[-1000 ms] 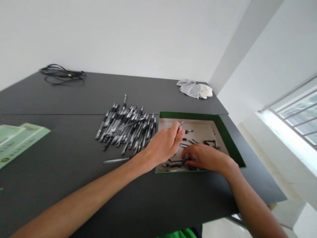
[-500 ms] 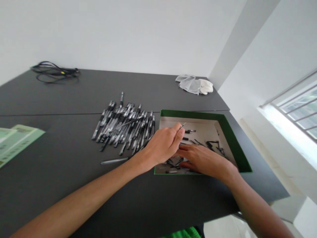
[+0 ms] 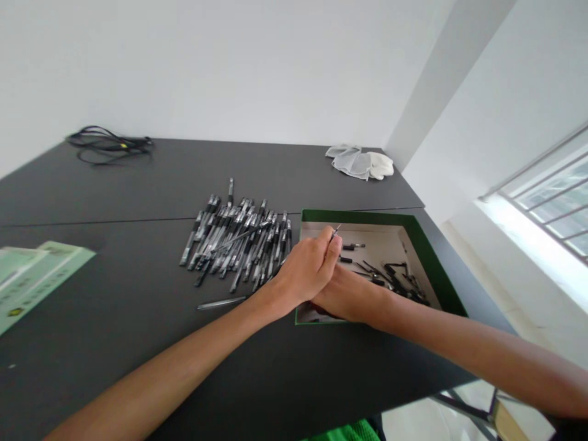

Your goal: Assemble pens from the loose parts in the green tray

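Note:
My left hand [image 3: 309,264] is closed around a slim pen [image 3: 337,230], whose pointed tip sticks out past the thumb; the hand covers most of it. It hovers over the left part of a shallow green-sided box [image 3: 429,263]. Just below and behind it, my right hand [image 3: 342,293] reaches into the box, its fingers hidden by the left hand. Black pen parts [image 3: 399,282] lie scattered on the box's pale bottom. Left of the box spreads a pile of clear pens with black grips [image 3: 243,239]. A single pen [image 3: 221,303] lies apart, in front of the pile.
Green printed sheets [image 3: 46,269] lie at the left of the dark table [image 3: 151,349]. A coiled black cable [image 3: 110,146] is at the back left, and white gloves [image 3: 361,163] lie at the back right. A barred window [image 3: 558,202] is on the right.
My right hand has moved left inside the box, behind my left hand, uncovering more black parts on the right. My left hand keeps its grip on the pen. The view has shifted slightly.

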Available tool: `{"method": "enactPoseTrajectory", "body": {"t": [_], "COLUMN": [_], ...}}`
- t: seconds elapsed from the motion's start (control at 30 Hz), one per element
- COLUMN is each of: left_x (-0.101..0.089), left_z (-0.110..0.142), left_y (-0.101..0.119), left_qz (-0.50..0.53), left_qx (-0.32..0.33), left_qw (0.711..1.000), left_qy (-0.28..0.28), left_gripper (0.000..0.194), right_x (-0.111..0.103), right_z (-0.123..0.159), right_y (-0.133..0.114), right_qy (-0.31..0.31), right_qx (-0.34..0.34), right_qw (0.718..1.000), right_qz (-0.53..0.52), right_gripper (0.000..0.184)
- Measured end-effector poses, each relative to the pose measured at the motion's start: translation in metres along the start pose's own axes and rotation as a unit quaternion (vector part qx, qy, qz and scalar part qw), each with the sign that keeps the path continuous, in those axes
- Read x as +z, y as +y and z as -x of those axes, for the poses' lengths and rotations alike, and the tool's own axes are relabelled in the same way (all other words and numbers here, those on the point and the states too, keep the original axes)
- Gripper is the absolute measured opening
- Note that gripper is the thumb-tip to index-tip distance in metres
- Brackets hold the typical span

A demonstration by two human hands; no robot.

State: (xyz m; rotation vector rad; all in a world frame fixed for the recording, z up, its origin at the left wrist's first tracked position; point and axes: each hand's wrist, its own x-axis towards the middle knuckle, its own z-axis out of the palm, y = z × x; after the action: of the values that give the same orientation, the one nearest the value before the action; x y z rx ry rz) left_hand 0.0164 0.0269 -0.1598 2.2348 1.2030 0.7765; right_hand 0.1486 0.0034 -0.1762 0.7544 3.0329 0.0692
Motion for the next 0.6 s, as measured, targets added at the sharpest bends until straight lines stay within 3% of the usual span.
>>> {"method": "enactPoseTrajectory", "body": {"t": [0.1, 0.23, 0.4, 0.6], "left_x": [0.001, 0.001, 0.003, 0.004], "left_z": [-0.001, -0.002, -0.002, -0.003], "left_y": [0.001, 0.004, 0.006, 0.006], "left_qz": [0.008, 0.003, -0.074, -0.168], "left_qx": [-0.006, -0.011, 0.005, 0.043], "left_qw": [1.000, 1.000, 0.997, 0.983], "left_qy": [0.006, 0.003, -0.019, -0.062], "left_gripper": [0.042, 0.042, 0.043, 0.040], "right_x": [-0.005, -0.024, -0.041, -0.039], "right_z": [0.007, 0.030, 0.066, 0.083], "right_y": [0.010, 0.042, 0.070, 0.068], "right_qy": [-0.044, -0.070, 0.085, 0.296], "right_qx": [0.058, 0.194, 0.252, 0.275], "right_qw": [0.997, 0.974, 0.924, 0.795], "right_qz": [0.008, -0.090, -0.274, -0.452], "right_gripper": [0.027, 0.017, 0.007, 0.023]}}
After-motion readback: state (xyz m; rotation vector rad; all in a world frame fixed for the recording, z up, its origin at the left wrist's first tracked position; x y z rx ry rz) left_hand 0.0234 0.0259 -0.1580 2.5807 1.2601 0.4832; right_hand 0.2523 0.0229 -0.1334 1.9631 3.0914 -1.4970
